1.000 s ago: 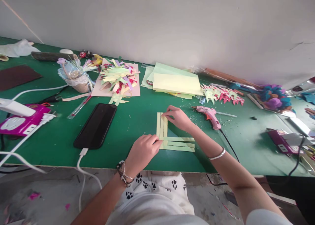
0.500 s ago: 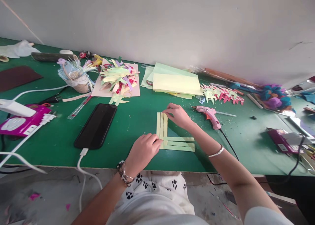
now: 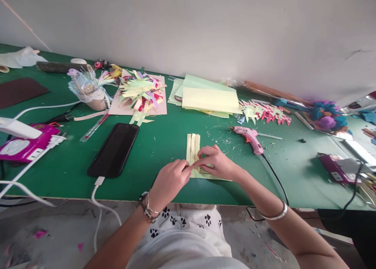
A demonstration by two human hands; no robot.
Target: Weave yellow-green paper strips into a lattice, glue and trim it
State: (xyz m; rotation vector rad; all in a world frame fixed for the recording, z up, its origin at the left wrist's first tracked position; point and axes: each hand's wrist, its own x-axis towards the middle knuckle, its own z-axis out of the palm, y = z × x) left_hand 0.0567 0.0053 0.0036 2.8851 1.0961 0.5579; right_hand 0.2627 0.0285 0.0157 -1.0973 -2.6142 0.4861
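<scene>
Pale yellow paper strips (image 3: 193, 143) lie on the green table, upright ones crossing sideways ones at a corner in front of me. My left hand (image 3: 172, 180) is closed, its thumb and fingertips pressed on the crossing at the lower left. Beside it, my right hand (image 3: 219, 163) bends over the sideways strips, thumb and forefinger brought together at the same crossing against the left fingertips. Both sets of fingertips touch the strips there. Most of the sideways strips are hidden beneath my right hand, and only their lower edge shows.
A pink glue gun (image 3: 248, 136) lies to the right with its cord running off the front edge. On the left are a black phone (image 3: 114, 150) on a white cable and a purple power strip (image 3: 32, 143). Behind stand paper sheets (image 3: 210, 98) and a heap of paper scraps (image 3: 142, 90).
My right hand has come down from the top end of the upright strips to the crossing beside my left fingers. My left hand has stayed in place.
</scene>
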